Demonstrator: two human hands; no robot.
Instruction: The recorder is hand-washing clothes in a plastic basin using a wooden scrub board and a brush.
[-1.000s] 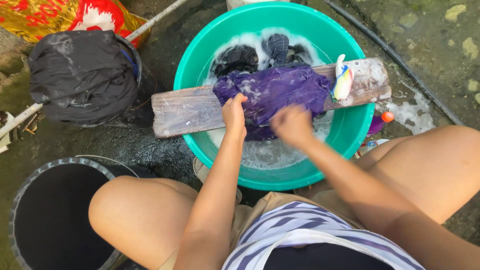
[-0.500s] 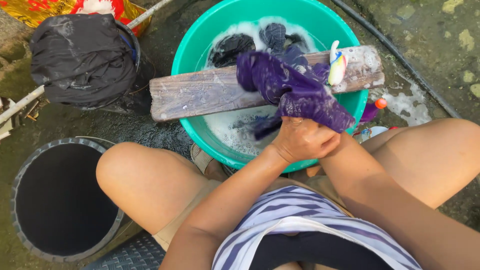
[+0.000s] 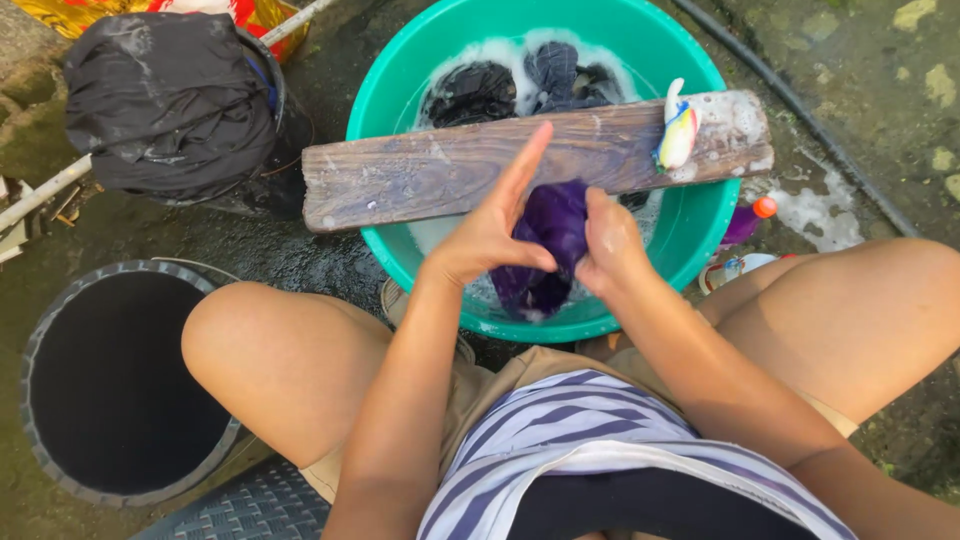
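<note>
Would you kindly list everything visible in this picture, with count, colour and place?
purple garment: one, purple, bunched between both hands over the basin's near side
basin: one, teal, centre, holding suds
wooden board: one, brown, lying across the basin
brush: one, white with colours, on the board's right end
dark clothes: several, dark, soaking behind the board
black cloth: one, heaped on a bucket, upper left
empty bucket: one, dark, lower left
bottle: one, purple with orange cap, right of the basin
left hand: grips the garment
right hand: grips the garment

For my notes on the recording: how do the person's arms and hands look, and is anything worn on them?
Both arms are bare, with no sleeves in view. The left hand and right hand have no gloves, and no watch or bracelet shows. Both hands look wet.
</note>
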